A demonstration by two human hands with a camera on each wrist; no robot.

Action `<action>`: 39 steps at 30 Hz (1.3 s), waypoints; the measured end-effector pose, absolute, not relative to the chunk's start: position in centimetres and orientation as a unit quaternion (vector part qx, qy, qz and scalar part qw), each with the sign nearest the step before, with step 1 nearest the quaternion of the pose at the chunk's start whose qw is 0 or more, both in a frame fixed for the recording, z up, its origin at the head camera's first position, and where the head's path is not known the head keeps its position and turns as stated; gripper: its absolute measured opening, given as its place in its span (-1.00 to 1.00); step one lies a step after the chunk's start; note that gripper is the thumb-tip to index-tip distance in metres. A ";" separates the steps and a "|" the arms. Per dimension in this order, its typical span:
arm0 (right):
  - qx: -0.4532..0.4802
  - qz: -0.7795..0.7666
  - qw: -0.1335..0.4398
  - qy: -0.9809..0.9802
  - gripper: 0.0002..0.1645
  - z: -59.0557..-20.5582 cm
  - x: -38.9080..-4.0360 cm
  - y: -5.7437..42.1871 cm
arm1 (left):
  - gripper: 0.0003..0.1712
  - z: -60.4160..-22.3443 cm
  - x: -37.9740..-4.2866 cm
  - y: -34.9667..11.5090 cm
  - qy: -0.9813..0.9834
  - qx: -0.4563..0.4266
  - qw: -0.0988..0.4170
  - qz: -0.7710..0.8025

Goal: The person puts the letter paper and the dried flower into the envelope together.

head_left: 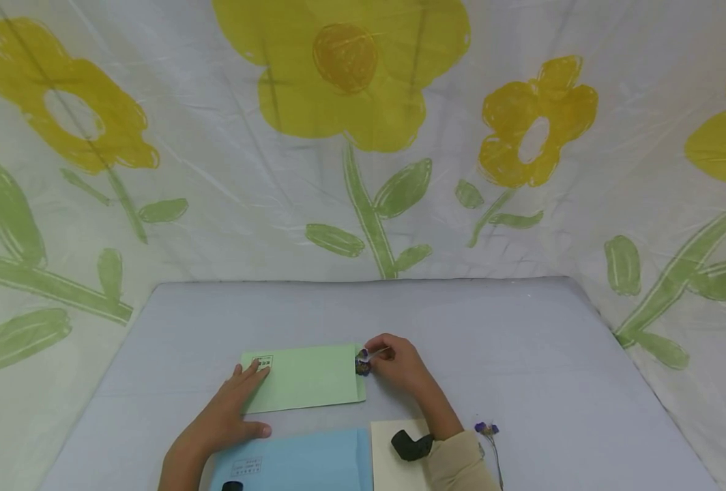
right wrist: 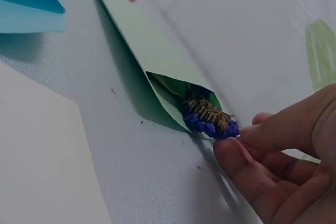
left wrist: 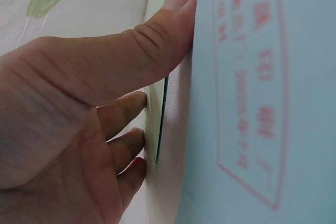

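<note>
A light green envelope [head_left: 314, 378] lies flat, with its open end toward the right. My left hand [head_left: 230, 412] rests on its left end with fingers spread, while the thumb reaches over the top edge of a light blue envelope [head_left: 301, 464]. At the green envelope's mouth, my right hand [head_left: 400, 365] pinches a dried flower [right wrist: 210, 119] with purple petals and a brown middle. In the right wrist view, the flower sits partly inside the opening, and the thumb and forefinger are at its outer edge.
Another dried purple flower [head_left: 487, 429] with a thin stem lies right of my right sleeve. A cream paper [head_left: 384, 443] is partly under the right forearm. Small crumbs dot the white tabletop [head_left: 523, 341]. A flower-painted sheet [head_left: 246, 225] hangs behind.
</note>
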State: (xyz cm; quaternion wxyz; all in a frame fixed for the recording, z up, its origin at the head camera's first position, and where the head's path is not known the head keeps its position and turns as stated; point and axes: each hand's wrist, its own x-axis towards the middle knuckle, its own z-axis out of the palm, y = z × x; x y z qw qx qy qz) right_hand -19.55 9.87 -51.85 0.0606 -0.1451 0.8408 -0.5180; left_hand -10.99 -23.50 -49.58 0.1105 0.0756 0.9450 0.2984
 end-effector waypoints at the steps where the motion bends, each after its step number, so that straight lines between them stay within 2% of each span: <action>1: -0.146 -0.517 0.062 0.841 -0.74 -51.8 -19.6 9.9 | 0.24 -49.6 -11.0 -23.5 0.945 0.076 0.111 0.298; 6: -0.129 -0.506 0.065 0.850 -0.79 -51.5 -19.6 10.0 | 0.24 -49.6 -11.0 -23.5 0.946 0.079 0.108 0.294; 10: -0.111 -0.549 0.095 0.823 -0.84 -51.3 -19.5 10.0 | 0.24 -49.7 -11.0 -23.5 0.947 0.079 0.106 0.292; 19: -0.106 -0.615 0.132 0.770 -0.82 -51.3 -19.6 9.9 | 0.24 -49.7 -11.0 -23.5 0.948 0.078 0.107 0.291; 29: -0.093 -0.609 0.137 0.776 -0.78 -50.7 -19.3 9.7 | 0.22 -49.4 -10.9 -23.4 0.946 0.084 0.110 0.294; 39: -0.122 -0.557 0.111 0.814 -0.77 -51.2 -19.4 9.8 | 0.21 -49.6 -11.0 -23.5 0.946 0.088 0.104 0.295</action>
